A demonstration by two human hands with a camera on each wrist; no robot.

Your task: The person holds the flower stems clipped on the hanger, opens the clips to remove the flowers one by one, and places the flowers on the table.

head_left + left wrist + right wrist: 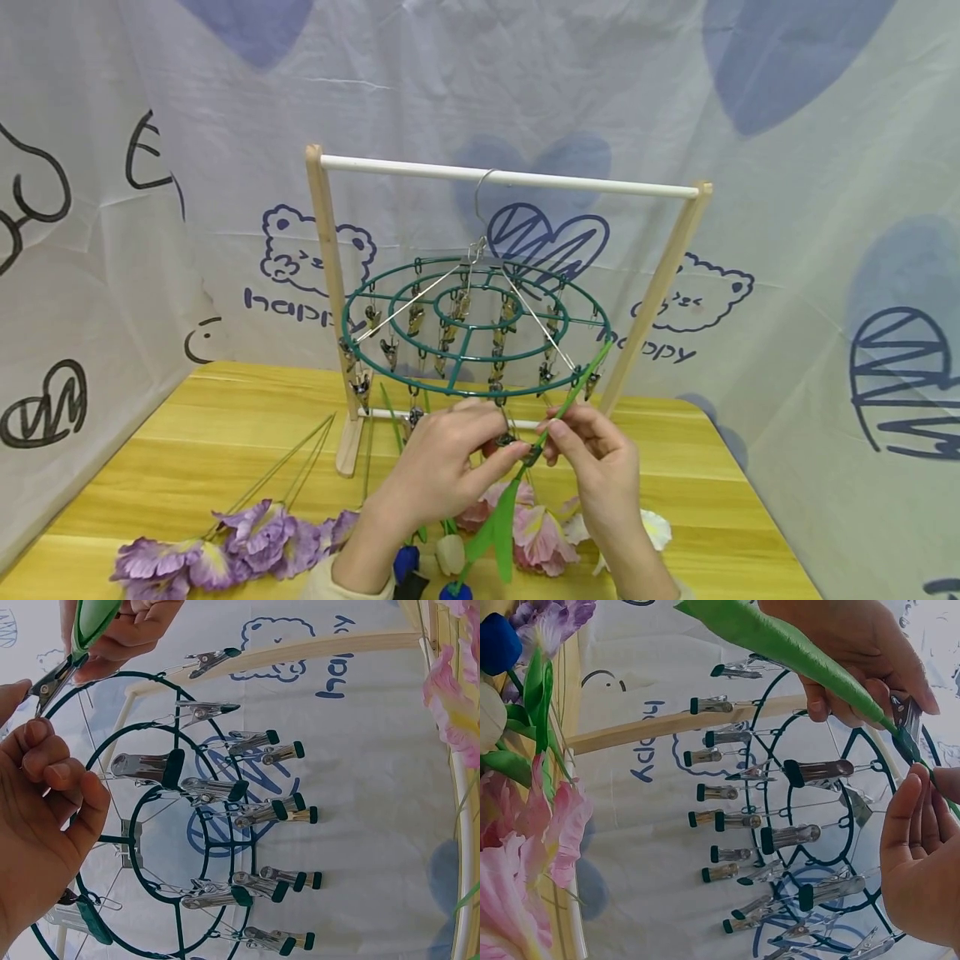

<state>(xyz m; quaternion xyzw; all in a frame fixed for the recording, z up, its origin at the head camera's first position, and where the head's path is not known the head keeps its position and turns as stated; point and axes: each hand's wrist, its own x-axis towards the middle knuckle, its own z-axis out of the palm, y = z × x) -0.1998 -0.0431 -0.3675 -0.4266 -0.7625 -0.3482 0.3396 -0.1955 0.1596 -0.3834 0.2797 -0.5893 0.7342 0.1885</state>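
Observation:
My left hand (442,454) pinches the handles of a metal clip (51,686) between thumb and fingers, just below the front rim of a round green hanging rack (457,392). My right hand (600,467) pinches the green stem (581,383) of an artificial tulip. Long green leaves (795,660) spread from this stem, and a blue tulip head (455,592) shows at its lower end. The clip's green-coated tips (907,742) are at the stem; whether they bite on it I cannot tell. The stem slants upward past the rack's right edge.
The rack hangs by a hook from a white bar (510,177) on a wooden stand (330,250). Several other clips (214,789) dangle from its rings. Purple flowers (247,542), pink flowers (542,540), a white tulip (450,554) and another blue tulip (406,563) are on the table (697,500).

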